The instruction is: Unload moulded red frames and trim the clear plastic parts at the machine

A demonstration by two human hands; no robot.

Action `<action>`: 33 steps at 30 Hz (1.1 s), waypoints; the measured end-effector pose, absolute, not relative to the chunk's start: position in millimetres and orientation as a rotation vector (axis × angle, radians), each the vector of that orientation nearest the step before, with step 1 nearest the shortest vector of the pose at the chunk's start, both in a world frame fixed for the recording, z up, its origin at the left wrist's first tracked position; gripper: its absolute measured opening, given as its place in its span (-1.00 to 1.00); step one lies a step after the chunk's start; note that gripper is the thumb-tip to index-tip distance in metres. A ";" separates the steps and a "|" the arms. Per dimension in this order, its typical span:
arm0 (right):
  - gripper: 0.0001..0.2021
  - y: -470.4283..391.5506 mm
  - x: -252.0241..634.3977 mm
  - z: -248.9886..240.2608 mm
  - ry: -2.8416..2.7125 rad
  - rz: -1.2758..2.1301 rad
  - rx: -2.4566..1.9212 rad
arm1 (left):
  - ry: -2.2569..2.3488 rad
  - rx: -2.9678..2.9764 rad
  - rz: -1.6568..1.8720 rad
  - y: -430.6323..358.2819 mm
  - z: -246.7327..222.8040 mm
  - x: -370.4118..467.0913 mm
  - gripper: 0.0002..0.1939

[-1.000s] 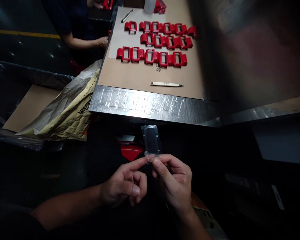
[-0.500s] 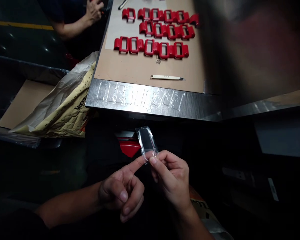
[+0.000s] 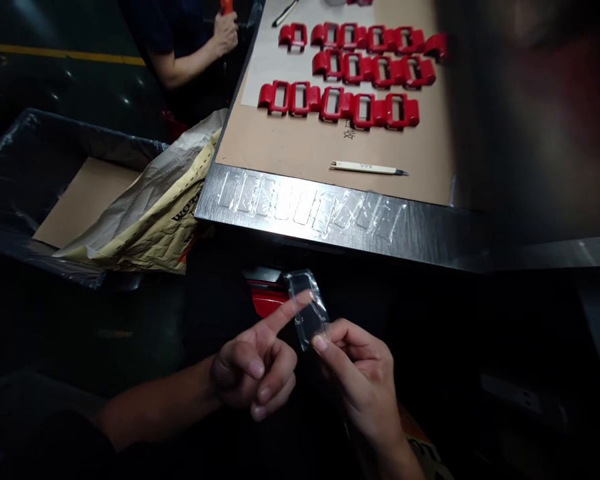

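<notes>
Between the thumb and fingers of my right hand (image 3: 363, 377) is the lower corner of a small clear plastic sleeve (image 3: 300, 283), a flat rectangle with shiny crinkled edges. My left hand (image 3: 257, 370) has its index finger stretched out along the sleeve, seen through or against the plastic, while the other fingers curl loosely around nothing. Whether that finger lies inside or behind the sleeve I cannot tell. Several similar clear pieces (image 3: 303, 208) lie in a row on the metal table edge (image 3: 430, 243). Beyond them, red plastic frames (image 3: 333, 103) stand in rows on the brown board.
A cream pen-like tool (image 3: 367, 168) lies on the board (image 3: 280, 147). To the left are a paper sack (image 3: 180, 187) and a plastic-lined bin (image 3: 45, 133) with cardboard (image 3: 87, 193). Another person's hand (image 3: 225, 33) is at the upper left. A dark blurred shape covers the upper right.
My left index fingertip has slid from the sleeve's lower end up toward its middle. The whole scene has shifted rightward in view. The other person's hand now shows an orange item.
</notes>
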State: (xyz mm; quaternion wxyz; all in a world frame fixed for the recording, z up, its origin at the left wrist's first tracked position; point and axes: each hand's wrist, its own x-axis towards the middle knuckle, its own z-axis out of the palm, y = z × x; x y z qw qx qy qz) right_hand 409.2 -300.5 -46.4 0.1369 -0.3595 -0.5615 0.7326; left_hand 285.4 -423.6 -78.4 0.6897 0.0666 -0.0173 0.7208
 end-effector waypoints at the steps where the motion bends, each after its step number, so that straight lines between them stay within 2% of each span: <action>1: -0.69 -300.2 408.1 -45.3 -1.634 2.126 -1.030 | -0.020 0.162 1.620 -422.7 -78.9 282.2 0.02; 6: -0.67 -297.0 406.6 -41.3 -1.642 2.119 -1.017 | 0.051 0.253 1.617 -418.3 -77.0 265.2 0.05; 13: -0.71 -284.0 417.9 -54.9 -1.630 2.184 -0.957 | 0.376 0.425 1.891 -413.0 -54.8 208.7 0.01; 18: -0.71 -277.2 418.8 -51.6 -1.638 2.191 -0.820 | 0.624 0.285 1.453 -415.8 -66.2 222.1 -0.18; 20: -0.71 -271.6 420.1 -50.9 -1.694 2.189 -0.790 | 0.611 0.338 1.398 -413.9 -66.9 228.3 -0.07; 23: -0.70 -248.9 424.3 -52.0 -1.743 2.096 -0.890 | 0.782 0.376 1.565 -403.4 -51.6 220.8 -0.01; 26: -0.66 -195.3 421.9 -53.8 -1.641 1.827 -1.093 | 1.040 0.388 1.666 -386.3 -32.3 203.4 -0.12; 29: -0.62 -115.1 407.5 -56.7 -1.491 1.482 -1.236 | 1.228 0.530 1.619 -365.2 -29.2 193.4 -0.24; 33: -0.64 -27.7 388.5 -60.6 -1.475 1.362 -1.308 | 1.539 0.990 1.381 -324.6 -39.2 197.8 -0.53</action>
